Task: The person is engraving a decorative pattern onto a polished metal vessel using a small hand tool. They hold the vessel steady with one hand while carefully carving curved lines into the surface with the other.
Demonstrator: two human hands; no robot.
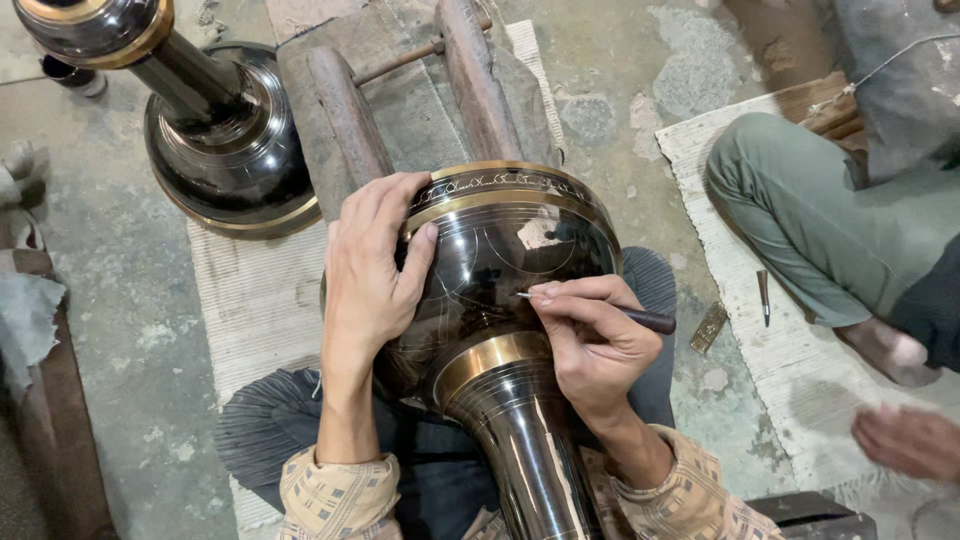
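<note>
A large glossy black vase with brass bands lies across my lap, its rounded body pointing away and its narrow neck toward me. My left hand is spread flat over the vase's left side, fingers reaching the upper brass band. My right hand grips a thin engraving tool like a pen. The tool's metal tip touches the dark surface near the middle, where fine scratched lines show.
A second black and brass vase stands at the upper left beside a wooden frame. Another person sits on a woven mat at the right, a green trouser leg and a hand showing. A small chisel lies there.
</note>
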